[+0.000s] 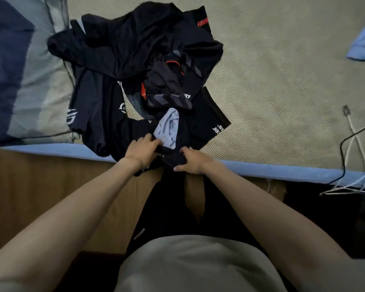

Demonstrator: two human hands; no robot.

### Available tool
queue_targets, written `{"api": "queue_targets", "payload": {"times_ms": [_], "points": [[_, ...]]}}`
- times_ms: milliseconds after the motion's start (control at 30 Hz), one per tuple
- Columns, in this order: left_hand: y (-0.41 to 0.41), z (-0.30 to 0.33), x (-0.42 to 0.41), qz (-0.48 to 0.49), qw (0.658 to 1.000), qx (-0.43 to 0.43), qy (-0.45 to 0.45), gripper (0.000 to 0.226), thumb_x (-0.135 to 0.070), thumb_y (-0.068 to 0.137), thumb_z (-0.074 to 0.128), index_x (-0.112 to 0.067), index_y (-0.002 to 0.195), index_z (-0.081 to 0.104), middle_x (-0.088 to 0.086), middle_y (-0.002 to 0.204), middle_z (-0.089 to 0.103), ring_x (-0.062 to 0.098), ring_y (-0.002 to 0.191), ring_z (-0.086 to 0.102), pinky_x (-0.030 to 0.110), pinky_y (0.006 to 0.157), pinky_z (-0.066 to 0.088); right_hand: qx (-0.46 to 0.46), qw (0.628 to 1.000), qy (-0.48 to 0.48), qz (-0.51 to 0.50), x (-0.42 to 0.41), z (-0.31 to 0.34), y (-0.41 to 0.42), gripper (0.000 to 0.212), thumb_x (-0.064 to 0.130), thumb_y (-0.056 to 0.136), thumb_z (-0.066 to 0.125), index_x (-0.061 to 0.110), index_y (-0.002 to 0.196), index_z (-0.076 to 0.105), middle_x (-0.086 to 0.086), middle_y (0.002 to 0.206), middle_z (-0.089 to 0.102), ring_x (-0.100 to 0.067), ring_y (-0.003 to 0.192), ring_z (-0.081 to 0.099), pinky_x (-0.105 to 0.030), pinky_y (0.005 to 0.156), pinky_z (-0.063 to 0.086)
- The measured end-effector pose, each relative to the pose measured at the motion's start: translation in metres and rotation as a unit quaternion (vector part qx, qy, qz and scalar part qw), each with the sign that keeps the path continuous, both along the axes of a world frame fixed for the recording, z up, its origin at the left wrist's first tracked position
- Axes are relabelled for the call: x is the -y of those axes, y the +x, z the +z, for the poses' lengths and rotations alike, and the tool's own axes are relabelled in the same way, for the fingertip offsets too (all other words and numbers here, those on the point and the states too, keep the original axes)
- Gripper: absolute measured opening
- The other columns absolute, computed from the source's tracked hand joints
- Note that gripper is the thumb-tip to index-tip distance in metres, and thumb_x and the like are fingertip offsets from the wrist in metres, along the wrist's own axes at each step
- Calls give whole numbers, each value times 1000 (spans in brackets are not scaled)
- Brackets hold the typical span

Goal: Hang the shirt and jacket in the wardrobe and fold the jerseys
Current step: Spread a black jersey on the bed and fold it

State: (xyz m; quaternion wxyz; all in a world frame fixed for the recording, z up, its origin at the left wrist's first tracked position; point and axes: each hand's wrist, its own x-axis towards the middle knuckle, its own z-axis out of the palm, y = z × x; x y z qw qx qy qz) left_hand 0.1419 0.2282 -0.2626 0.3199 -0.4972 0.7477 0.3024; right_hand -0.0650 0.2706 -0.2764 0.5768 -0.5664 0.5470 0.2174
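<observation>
At the frame's center, the left hand (142,149) and right hand (193,163) each grasp the near edge of a dark jersey (169,158), fingers curled over its fabric, on the bed (282,81).

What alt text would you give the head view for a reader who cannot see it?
Both hands, left and right, grip a dark garment at the near edge of a bed, pulled from a pile of dark clothes with a light blue piece in it. A pillow lies left; cables trail right.
</observation>
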Motion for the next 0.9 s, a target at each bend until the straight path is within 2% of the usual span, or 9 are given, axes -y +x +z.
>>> {"api": "queue_targets", "payload": {"times_ms": [67, 133, 233, 333, 500, 600, 667, 800, 900], "points": [[0, 0, -4, 35, 999, -13, 14, 26, -32, 100, 55, -29, 126, 58, 9, 119, 49, 36, 105, 59, 44, 89, 46, 3, 1000, 9, -1, -4, -1, -3, 76, 61, 83, 73, 15, 136, 44, -8, 134, 56, -30, 121, 57, -42, 95, 48], [-4, 4, -10, 85, 994, -63, 23, 21, -29, 100, 55, -26, 119, 60, 8, 112, 49, 35, 99, 60, 45, 85, 50, 8, 999, 26, -23, -6, 5, -10, 68, 61, 84, 72, 14, 126, 48, -5, 123, 60, -27, 113, 59, -40, 91, 49], [-24, 15, -22, 113, 980, -164, 28, 19, -26, 98, 57, -23, 117, 60, 4, 110, 50, 31, 96, 60, 46, 84, 51, 5, 992, 3, -123, -1, 12, -25, 60, 65, 82, 70, 17, 116, 54, -3, 108, 66, -24, 102, 64, -37, 83, 48], [-56, 28, -36, 89, 968, -230, 47, 22, -25, 97, 59, -22, 119, 62, 0, 112, 53, 26, 100, 60, 43, 86, 51, 13, 978, -41, -206, 13, 24, -45, 47, 52, 88, 69, 17, 117, 59, 1, 95, 68, -20, 95, 65, -35, 83, 50], [-92, 35, -60, -16, 959, -273, 80, 23, -22, 97, 56, -23, 119, 61, 0, 122, 57, 22, 111, 59, 39, 89, 47, 19, 975, -102, -195, 43, 43, -55, 43, 45, 93, 68, 18, 123, 57, 8, 93, 66, -14, 93, 65, -33, 87, 51], [-82, 34, -64, -40, 961, -267, 65, 35, -20, 97, 54, -26, 132, 51, -1, 127, 56, 20, 117, 56, 37, 88, 43, 30, 981, -119, -151, 58, 45, -43, 43, 46, 94, 66, 18, 125, 56, 9, 93, 66, -15, 92, 65, -38, 88, 53], [-62, 30, -60, -15, 965, -260, 33, 40, -22, 97, 53, -25, 136, 47, 0, 126, 57, 21, 115, 57, 37, 89, 45, 35, 985, -131, -106, 67, 44, -28, 44, 45, 95, 66, 18, 127, 56, 5, 101, 67, -17, 98, 65, -40, 91, 53], [-5, 15, -53, 92, 979, -170, -59, 32, -31, 95, 55, -21, 125, 53, 1, 119, 58, 24, 109, 60, 41, 86, 47, 47, 988, -150, -10, 77, 35, 11, 45, 41, 96, 64, 13, 130, 53, -4, 125, 63, -24, 114, 61, -38, 92, 50], [39, 3, -50, 210, 960, -69, -170, 31, -34, 93, 61, -14, 117, 57, 7, 111, 57, 32, 100, 61, 44, 78, 46, 55, 986, -147, 52, 80, 28, 39, 56, 42, 97, 62, 12, 142, 45, -9, 139, 57, -29, 125, 57, -45, 97, 50]]}}
